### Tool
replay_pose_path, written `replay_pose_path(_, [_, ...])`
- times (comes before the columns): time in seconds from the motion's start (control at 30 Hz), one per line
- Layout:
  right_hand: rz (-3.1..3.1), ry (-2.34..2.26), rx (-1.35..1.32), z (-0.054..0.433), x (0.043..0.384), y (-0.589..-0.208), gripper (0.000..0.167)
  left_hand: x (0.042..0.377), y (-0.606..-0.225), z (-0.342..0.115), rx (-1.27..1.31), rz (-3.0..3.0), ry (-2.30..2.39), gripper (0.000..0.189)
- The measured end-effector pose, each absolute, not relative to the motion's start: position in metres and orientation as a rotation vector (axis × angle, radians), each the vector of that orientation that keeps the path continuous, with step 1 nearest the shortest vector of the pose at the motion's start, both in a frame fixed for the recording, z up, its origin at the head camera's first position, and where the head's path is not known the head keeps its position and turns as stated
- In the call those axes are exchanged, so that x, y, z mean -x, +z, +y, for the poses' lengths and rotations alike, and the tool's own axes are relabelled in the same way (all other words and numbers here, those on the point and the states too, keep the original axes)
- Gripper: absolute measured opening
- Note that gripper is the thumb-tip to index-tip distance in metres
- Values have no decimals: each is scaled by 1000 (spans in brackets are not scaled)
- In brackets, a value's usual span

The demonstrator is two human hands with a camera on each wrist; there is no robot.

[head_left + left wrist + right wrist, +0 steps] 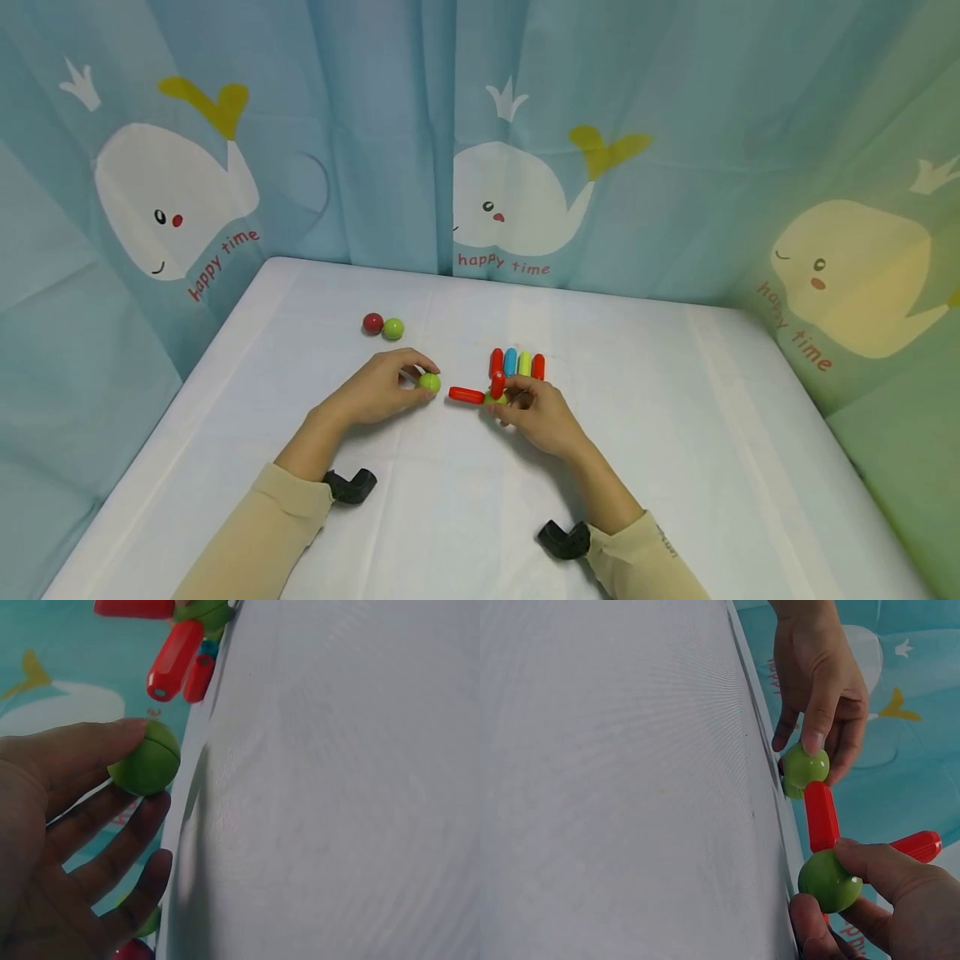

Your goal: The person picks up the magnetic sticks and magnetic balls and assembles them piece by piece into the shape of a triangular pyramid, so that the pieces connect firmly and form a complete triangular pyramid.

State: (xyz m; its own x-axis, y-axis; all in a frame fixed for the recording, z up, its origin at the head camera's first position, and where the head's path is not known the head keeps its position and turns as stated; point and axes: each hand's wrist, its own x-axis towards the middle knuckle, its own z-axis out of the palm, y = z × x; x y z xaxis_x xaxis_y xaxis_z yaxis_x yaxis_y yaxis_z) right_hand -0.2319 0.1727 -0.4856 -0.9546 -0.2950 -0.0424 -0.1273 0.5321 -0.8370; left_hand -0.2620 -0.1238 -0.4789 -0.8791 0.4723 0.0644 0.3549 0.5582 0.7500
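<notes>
Between thumb and fingertips, my left hand [378,387] pinches a glossy green ball [146,761]; its other fingers spread out in the left wrist view. My right hand [551,417] pinches a second green ball [829,881] that has two red rods joined to it. One red rod [467,395] points sideways toward the left hand's ball. The other red rod [916,846] sticks upward from the ball. In the head view a small gap shows between the sideways rod's free end and the left hand's ball.
A dark red ball [372,323] and another green ball [393,328] lie side by side beyond the left hand. Behind the right hand is a row of short rods: red [497,362], blue [511,361], yellow-green [525,363] and red [538,367]. Curtains surround the white table [675,467].
</notes>
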Motion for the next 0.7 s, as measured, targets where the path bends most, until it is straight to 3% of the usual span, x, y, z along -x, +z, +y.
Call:
replay_pose_path(0.3, [2595, -1400, 354, 173, 233, -487, 20, 258, -478, -114, -715, 2600, 1239, 30])
replay_pose_path(0.7, [2680, -1297, 316, 172, 230, -481, 39, 258, -487, -110, -703, 2584, 1271, 28])
